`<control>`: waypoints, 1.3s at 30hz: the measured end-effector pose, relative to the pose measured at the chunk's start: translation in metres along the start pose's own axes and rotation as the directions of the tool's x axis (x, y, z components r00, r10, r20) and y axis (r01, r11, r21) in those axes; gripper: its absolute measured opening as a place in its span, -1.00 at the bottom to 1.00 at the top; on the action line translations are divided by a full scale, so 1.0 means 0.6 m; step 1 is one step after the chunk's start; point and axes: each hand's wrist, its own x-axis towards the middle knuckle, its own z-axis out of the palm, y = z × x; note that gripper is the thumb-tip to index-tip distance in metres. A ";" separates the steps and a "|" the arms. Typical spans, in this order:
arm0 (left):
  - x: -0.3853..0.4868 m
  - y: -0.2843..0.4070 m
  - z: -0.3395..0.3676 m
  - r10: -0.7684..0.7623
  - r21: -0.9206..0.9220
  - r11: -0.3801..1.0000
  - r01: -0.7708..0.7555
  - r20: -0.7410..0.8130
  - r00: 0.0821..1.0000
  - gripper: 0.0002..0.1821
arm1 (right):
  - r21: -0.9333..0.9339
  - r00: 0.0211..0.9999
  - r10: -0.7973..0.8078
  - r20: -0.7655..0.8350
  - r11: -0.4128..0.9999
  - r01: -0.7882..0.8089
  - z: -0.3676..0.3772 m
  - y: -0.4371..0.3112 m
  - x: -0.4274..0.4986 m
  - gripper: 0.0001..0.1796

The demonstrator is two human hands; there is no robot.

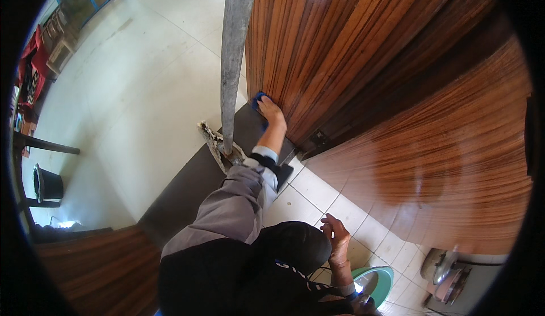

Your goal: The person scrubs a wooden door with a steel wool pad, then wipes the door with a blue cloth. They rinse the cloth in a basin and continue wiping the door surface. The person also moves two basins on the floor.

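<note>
My left hand (273, 110) reaches out in a grey sleeve and presses a blue cloth or sponge (256, 100) against the lower edge of a striped brown wooden door (323, 47). A black band with a flat dark piece is strapped at that wrist. My right hand (337, 240) is raised beside my black clothing, fingers loosely bent, with nothing visible in it. Just below it stands a green plastic basin (386, 288), partly hidden by my sleeve. A grey pole (235, 60) rises near my left forearm from a rough, worn base (215, 142) on the dark threshold.
The dark threshold strip (179, 192) separates a pale tiled floor (127, 103) from small white tiles (304, 188). A glossy wooden panel (434, 179) stands at the right, with metal pots (438, 267) below it. A black bucket (51, 184) and wooden chairs (61, 52) are at the left.
</note>
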 end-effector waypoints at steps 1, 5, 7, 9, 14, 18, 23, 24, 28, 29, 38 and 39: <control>-0.033 -0.003 0.007 -0.111 0.020 0.994 0.110 0.029 0.993 -0.19 | -0.005 1.000 -0.007 -0.011 1.000 0.007 0.000 0.001 0.000 -0.69; -0.184 0.087 0.067 0.459 0.206 0.837 -0.506 0.236 0.856 -0.26 | -0.064 0.999 -0.023 -0.042 0.998 0.021 -0.007 0.007 0.003 -0.69; -0.234 0.158 0.108 0.756 0.103 0.569 -0.816 0.324 0.569 -0.34 | -0.080 0.999 -0.009 -0.033 0.997 0.007 -0.013 0.011 0.003 -0.68; -0.256 0.211 0.134 0.817 0.024 0.395 -0.918 0.449 0.363 -0.40 | -0.060 1.000 0.015 -0.026 0.998 -0.016 -0.016 0.014 0.003 -0.68; -0.233 0.138 0.110 0.863 -0.052 0.348 -0.936 0.409 0.298 -0.42 | -0.063 1.000 0.014 -0.022 0.998 -0.015 -0.008 0.018 0.002 -0.69; -0.207 -0.082 0.006 0.553 0.262 0.695 -0.670 0.400 0.731 -0.32 | -0.057 1.000 0.005 -0.017 0.998 -0.006 0.005 0.019 -0.003 -0.66; -0.184 -0.244 -0.063 -0.131 0.245 0.967 0.069 0.248 0.960 -0.17 | -0.078 0.998 0.058 -0.004 0.995 -0.058 0.012 0.026 -0.014 -0.66; -0.185 -0.238 -0.062 -0.287 0.204 0.949 0.242 0.232 0.929 -0.20 | -0.080 0.999 0.046 -0.014 0.996 -0.047 0.013 0.029 -0.015 -0.66; -0.223 -0.118 -0.017 -0.240 -0.040 0.965 0.258 0.249 0.938 -0.21 | -0.093 0.998 0.049 -0.040 0.994 -0.053 0.016 0.037 -0.007 -0.67; -0.238 -0.077 -0.006 -0.131 0.091 0.990 0.110 0.280 0.951 -0.16 | -0.108 0.999 0.046 -0.025 0.993 -0.049 0.016 0.038 -0.003 -0.67; -0.166 -0.057 0.006 0.065 0.124 0.988 -0.087 0.174 0.983 -0.12 | -0.072 0.996 0.087 -0.033 0.993 -0.089 0.013 0.052 0.004 -0.68; -0.139 -0.086 -0.008 -0.082 0.092 0.993 0.069 0.143 0.986 -0.16 | -0.062 0.995 0.096 -0.022 0.993 -0.097 0.014 0.055 0.002 -0.67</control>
